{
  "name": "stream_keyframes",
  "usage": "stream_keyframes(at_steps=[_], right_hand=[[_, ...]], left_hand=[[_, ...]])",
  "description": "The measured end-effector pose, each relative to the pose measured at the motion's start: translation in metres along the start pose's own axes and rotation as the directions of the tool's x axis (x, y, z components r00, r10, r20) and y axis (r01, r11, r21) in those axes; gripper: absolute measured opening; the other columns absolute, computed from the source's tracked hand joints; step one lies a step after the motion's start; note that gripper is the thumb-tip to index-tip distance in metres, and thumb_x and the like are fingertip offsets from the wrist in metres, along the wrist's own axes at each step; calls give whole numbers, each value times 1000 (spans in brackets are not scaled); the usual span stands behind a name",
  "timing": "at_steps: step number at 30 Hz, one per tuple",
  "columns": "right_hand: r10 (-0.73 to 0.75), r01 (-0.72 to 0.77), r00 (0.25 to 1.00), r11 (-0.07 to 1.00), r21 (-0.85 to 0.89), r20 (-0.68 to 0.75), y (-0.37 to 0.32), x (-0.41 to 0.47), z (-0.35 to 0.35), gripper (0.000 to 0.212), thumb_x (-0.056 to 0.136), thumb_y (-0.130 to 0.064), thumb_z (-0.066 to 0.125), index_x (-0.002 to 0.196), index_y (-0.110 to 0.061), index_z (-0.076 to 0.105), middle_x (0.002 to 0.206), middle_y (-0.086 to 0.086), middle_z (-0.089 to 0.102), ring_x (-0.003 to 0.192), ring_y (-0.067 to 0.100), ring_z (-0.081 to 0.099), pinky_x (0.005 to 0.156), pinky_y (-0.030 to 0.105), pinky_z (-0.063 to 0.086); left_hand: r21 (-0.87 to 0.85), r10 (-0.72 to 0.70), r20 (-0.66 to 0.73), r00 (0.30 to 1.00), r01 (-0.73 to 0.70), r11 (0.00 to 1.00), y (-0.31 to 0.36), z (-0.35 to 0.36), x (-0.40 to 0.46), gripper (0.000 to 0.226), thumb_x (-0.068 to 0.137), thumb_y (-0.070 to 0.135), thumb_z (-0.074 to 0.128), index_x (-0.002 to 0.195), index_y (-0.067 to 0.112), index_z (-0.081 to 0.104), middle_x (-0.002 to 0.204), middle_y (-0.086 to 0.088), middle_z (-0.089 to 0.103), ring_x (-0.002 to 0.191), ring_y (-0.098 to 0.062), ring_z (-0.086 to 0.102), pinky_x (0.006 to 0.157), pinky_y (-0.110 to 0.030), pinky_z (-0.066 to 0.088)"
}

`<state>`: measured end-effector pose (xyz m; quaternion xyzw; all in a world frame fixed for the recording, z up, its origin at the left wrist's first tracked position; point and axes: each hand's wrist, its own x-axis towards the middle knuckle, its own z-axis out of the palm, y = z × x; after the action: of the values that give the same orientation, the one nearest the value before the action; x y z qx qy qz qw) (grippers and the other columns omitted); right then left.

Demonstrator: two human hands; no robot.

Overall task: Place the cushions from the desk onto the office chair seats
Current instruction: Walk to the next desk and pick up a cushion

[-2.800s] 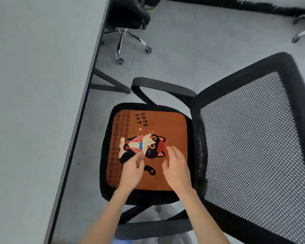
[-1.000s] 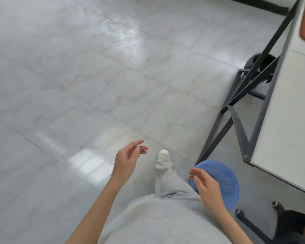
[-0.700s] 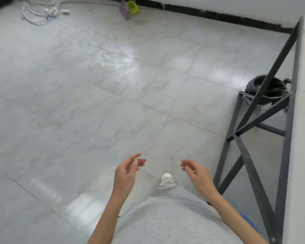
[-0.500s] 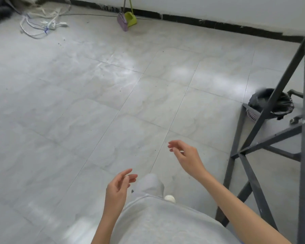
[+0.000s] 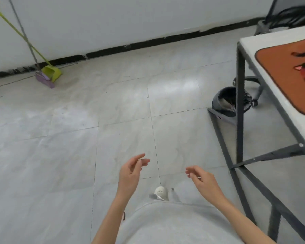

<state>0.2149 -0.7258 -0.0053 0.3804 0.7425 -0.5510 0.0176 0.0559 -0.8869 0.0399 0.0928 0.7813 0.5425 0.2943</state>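
An orange cushion (image 5: 287,76) with a cat picture lies flat on the white desk (image 5: 264,55) at the right edge of the view, cut off by the frame. My left hand (image 5: 131,171) and my right hand (image 5: 202,180) hang in front of me over the tiled floor, both empty with fingers loosely apart. They are well left of and below the desk corner. No office chair seat shows clearly; only a dark chair back (image 5: 289,13) rises behind the desk at the top right.
The desk's dark metal legs and braces (image 5: 240,110) stand to my right. A black bin (image 5: 229,100) sits under the desk. A broom and green dustpan (image 5: 48,74) lean on the far wall at left. Grey floor tiles stretch ahead.
The view has swung from the chair with a cushion to the floor and then right, bringing the desk's cushion into sight. My hands stay empty; the right one dropped level with the left.
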Motion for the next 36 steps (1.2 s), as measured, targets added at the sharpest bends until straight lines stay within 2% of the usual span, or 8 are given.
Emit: stream_keyframes(at_steps=[8, 12, 16, 21, 26, 31, 34, 36], right_hand=[[299, -236, 903, 945, 227, -309, 6, 87, -65, 31, 89, -3, 50, 84, -33, 58, 88, -11, 66, 84, 7, 63, 70, 1, 42], [328, -224, 858, 932, 286, -396, -6, 169, -124, 29, 90, -5, 49, 85, -31, 59, 89, -9, 67, 86, 10, 65, 76, 13, 44], [272, -143, 822, 949, 281, -500, -44, 244, -202, 23, 91, -6, 46, 106, -12, 63, 92, -4, 66, 88, 8, 63, 70, 2, 41], [269, -62, 706, 945, 322, -655, -79, 307, -288, 24, 93, -12, 45, 110, -16, 61, 95, -9, 65, 92, 5, 62, 75, 1, 42], [419, -85, 511, 894, 440, -751, -68, 350, -330, 22, 93, -10, 46, 108, -17, 60, 97, -7, 65, 96, 11, 62, 91, 26, 48], [637, -200, 184, 770, 606, -749, -51, 351, -358, 33, 93, -8, 45, 126, -10, 51, 126, 5, 58, 103, 11, 53, 91, 22, 39], [712, -237, 6, 683, 691, -702, -39, 333, -378, 37, 93, -8, 46, 130, -7, 47, 130, 9, 55, 113, 20, 54, 93, 24, 38], [745, -264, -92, 622, 737, -661, -22, 319, -392, 39, 92, -8, 46, 131, -7, 46, 132, 11, 54, 118, 24, 53, 97, 28, 39]], left_hand=[[172, 103, 413, 905, -188, 967, 100, 99, 200, 26, 94, 7, 43, 101, 23, 62, 89, 7, 71, 79, 4, 66, 74, -11, 48], [204, 43, 463, 885, -154, 967, 128, 158, 269, 27, 93, 7, 43, 97, 24, 64, 84, 4, 73, 80, -4, 68, 75, -21, 49], [221, -17, 508, 861, -111, 969, 158, 202, 319, 26, 93, 7, 44, 95, 20, 66, 80, 1, 74, 80, -10, 69, 74, -26, 49], [286, -64, 638, 767, -159, 945, 208, 262, 390, 26, 93, 5, 44, 93, 19, 66, 79, 1, 73, 83, -16, 68, 70, -23, 48], [302, -40, 832, 553, -391, 869, 266, 360, 472, 28, 93, 5, 43, 91, 23, 65, 83, -1, 73, 77, -9, 68, 74, -24, 50], [222, -27, 950, 312, -612, 759, 320, 474, 522, 30, 92, 3, 43, 87, 25, 63, 81, 7, 70, 77, -1, 66, 75, -17, 51], [188, -59, 977, 205, -695, 695, 337, 538, 529, 24, 92, 5, 42, 98, 17, 62, 91, 0, 68, 88, -17, 64, 86, -34, 52], [193, -86, 980, 180, -742, 642, 337, 578, 528, 24, 92, 9, 41, 106, 15, 61, 105, -4, 66, 98, -21, 62, 93, -42, 50]])
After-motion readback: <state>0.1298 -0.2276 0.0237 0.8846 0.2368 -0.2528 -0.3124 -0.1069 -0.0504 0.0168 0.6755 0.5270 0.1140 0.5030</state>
